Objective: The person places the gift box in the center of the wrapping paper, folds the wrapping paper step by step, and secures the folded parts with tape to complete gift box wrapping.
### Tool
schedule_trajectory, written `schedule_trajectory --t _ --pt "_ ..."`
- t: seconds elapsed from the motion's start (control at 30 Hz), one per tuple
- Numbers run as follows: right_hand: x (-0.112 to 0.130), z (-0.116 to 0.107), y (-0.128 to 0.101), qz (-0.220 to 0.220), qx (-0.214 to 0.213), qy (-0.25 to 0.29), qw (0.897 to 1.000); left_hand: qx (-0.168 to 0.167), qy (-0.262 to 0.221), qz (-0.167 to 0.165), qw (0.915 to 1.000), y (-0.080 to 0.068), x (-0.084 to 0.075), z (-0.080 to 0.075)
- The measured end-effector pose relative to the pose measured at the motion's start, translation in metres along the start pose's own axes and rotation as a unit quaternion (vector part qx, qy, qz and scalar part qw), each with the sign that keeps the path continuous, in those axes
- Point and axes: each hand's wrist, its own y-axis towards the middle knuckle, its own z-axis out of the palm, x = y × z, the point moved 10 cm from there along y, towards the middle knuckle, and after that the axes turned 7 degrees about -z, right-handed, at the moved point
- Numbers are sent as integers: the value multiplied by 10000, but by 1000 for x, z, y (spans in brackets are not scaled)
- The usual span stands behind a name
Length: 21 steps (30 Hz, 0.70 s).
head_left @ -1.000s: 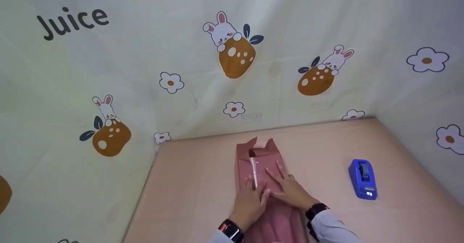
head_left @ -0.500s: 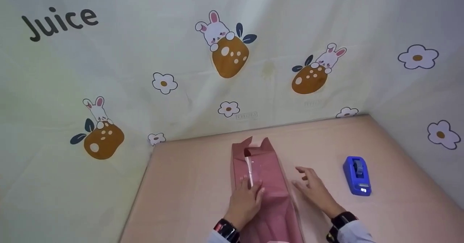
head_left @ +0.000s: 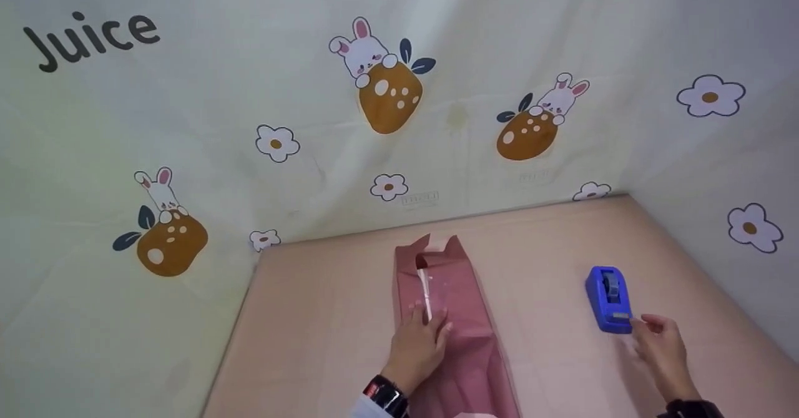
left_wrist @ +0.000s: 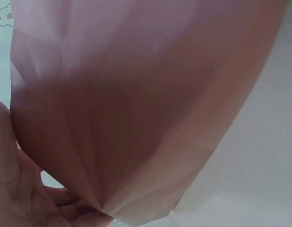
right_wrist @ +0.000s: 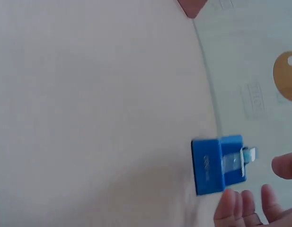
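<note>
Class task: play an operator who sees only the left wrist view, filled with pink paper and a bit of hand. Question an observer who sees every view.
Operator: What is this pink sheet?
Observer: A long pink wrapped parcel lying on the table; the left hand presses on it.
Operator: Where is the right hand?
Observer: The right hand is off the parcel, fingers open, at the blue tape dispenser.
Operator: Does it grip it?
Observer: No; the right wrist view shows a gap.

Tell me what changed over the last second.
The right hand left the pink wrapped parcel and swept right across the table to the blue tape dispenser, its fingers now right at the near end; no grip shows. The left hand stayed pressing on the parcel. Parcel and dispenser did not move.
</note>
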Motion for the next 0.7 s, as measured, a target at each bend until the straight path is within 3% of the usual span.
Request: schedule_trajectory --t 0.17,0.4,0.7 --pt "-26 7 5 706 958 572 9912 -82 125 52 9999 0 0 -1" --pt "-39 12 2 1450 1118 689 9807 -6 97 29 9999 1 0 2" --pt "-47 15 -1 1526 1304 550 9781 -21 109 28 9999 0 2 4"
